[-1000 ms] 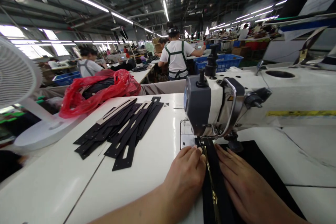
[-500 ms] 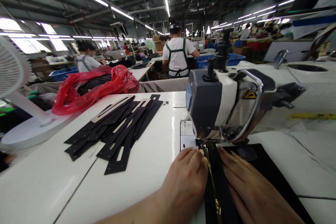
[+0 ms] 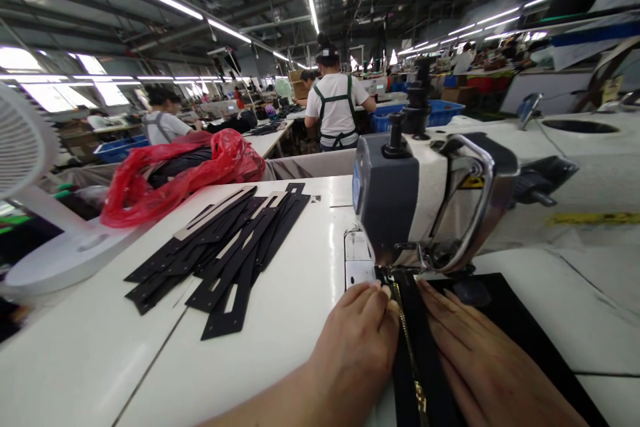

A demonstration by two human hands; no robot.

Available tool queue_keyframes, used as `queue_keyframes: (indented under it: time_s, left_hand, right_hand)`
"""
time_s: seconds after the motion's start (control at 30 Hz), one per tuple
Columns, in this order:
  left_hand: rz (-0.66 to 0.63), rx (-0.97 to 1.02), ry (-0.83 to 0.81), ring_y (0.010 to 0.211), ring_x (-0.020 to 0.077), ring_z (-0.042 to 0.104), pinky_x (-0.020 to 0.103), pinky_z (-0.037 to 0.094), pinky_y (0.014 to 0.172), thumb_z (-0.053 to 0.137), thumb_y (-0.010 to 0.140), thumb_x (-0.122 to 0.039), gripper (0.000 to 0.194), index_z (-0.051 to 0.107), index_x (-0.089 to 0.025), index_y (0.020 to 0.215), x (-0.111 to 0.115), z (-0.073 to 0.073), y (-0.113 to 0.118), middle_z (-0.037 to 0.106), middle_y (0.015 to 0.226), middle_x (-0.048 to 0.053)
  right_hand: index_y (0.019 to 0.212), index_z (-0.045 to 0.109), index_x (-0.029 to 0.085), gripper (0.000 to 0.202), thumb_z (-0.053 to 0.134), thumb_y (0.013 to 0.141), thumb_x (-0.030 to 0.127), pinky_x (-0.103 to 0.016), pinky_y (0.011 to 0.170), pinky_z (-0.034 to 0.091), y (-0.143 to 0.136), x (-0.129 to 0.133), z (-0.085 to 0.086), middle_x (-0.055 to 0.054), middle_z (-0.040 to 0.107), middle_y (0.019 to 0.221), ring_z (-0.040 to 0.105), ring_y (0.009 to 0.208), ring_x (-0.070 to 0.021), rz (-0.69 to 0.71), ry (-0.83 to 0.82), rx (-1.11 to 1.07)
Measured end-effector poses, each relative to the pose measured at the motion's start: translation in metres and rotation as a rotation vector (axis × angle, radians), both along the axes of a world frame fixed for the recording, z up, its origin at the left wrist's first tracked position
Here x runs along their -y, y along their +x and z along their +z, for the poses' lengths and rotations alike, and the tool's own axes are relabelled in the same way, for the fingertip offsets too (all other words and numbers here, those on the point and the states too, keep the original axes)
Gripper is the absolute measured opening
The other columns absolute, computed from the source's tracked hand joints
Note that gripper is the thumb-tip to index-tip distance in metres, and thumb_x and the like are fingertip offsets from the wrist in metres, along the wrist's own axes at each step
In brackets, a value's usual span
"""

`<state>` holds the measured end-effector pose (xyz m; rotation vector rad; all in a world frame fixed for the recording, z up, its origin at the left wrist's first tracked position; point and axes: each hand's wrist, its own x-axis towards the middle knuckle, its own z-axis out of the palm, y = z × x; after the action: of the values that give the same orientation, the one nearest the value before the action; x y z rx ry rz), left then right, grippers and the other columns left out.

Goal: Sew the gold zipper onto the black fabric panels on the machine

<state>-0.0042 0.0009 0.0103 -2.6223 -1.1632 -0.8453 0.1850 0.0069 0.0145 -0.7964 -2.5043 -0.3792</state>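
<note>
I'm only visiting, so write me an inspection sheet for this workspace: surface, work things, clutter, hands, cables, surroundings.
Surface: white tabletop, with a dark seam line.
Work things: black fabric with a gold zipper running toward the sewing machine.
Clutter: overlapping slotted strips, mostly black; beyond them, a red plastic bag.
Hands: left hand has bunched fingers left of the zipper; right hand lies flat on the fabric.
Cables: nothing seen for certain; a thin dark line right of the machine is unclear.
Surroundings: white fan at left; ahead, a person in a white shirt and a blue basket.
</note>
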Motion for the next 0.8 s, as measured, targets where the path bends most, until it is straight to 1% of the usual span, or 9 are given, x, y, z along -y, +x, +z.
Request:
queue_keyframes:
  time_s: [0.2, 0.37, 0.5, 0.6, 0.8]
  left_hand:
    - [-0.015, 0.038, 0.043, 0.088, 0.0196, 0.059, 0.035, 0.051, 0.086, 0.036, 0.092, -0.011, 0.024, 0.06, -0.005, 0.096, -0.0018, 0.0, 0.0004, 0.06, 0.084, 0.01]
    - [-0.029, 0.006, 0.08, 0.09, 0.0197, 0.06, 0.035, 0.051, 0.088, 0.036, 0.092, -0.01, 0.024, 0.059, -0.004, 0.096, -0.0027, 0.0002, -0.0001, 0.061, 0.087, 0.011]
    - [-0.024, -0.025, 0.104, 0.09, 0.0194, 0.06, 0.035, 0.051, 0.087, 0.035, 0.092, -0.009, 0.025, 0.059, -0.004, 0.096, -0.0035, -0.002, 0.0001, 0.062, 0.09, 0.012]
    - [-0.003, -0.022, 0.076, 0.091, 0.0196, 0.059, 0.035, 0.05, 0.088, 0.035, 0.093, -0.011, 0.026, 0.06, -0.006, 0.095, -0.0021, -0.0019, 0.0004, 0.062, 0.09, 0.011]
    - [0.005, -0.067, -0.042, 0.092, 0.0196, 0.058, 0.037, 0.047, 0.092, 0.036, 0.092, -0.011, 0.024, 0.059, -0.006, 0.098, 0.0033, 0.0059, 0.0006, 0.06, 0.092, 0.011]
  right_hand:
    - [0.122, 0.05, 0.006, 0.045, 0.036, 0.079, 0.009, -0.032, 0.095, 0.045, 0.0002, -0.0019, 0.0041, -0.014, 0.058, 0.119, 0.055, 0.109, -0.0191, -0.009, 0.027, -0.016]
    - [0.117, 0.052, 0.005, 0.042, 0.035, 0.079, 0.009, -0.033, 0.094, 0.046, -0.0005, -0.0002, 0.0035, -0.015, 0.059, 0.117, 0.056, 0.108, -0.0182, -0.015, 0.064, -0.002]
    - [0.121, 0.049, 0.003, 0.044, 0.035, 0.079, 0.009, -0.034, 0.093, 0.047, -0.0002, 0.0001, 0.0028, -0.016, 0.058, 0.118, 0.055, 0.11, -0.0188, -0.024, 0.07, 0.031]
    - [0.125, 0.045, 0.003, 0.047, 0.035, 0.08, 0.009, -0.035, 0.094, 0.046, 0.0011, -0.0023, 0.0018, -0.017, 0.055, 0.121, 0.052, 0.113, -0.0193, -0.006, 0.026, 0.042]
    - [0.131, 0.041, 0.005, 0.05, 0.038, 0.081, 0.01, -0.039, 0.097, 0.044, 0.0046, -0.0044, -0.0011, -0.017, 0.049, 0.128, 0.045, 0.12, -0.022, 0.012, -0.091, 0.037]
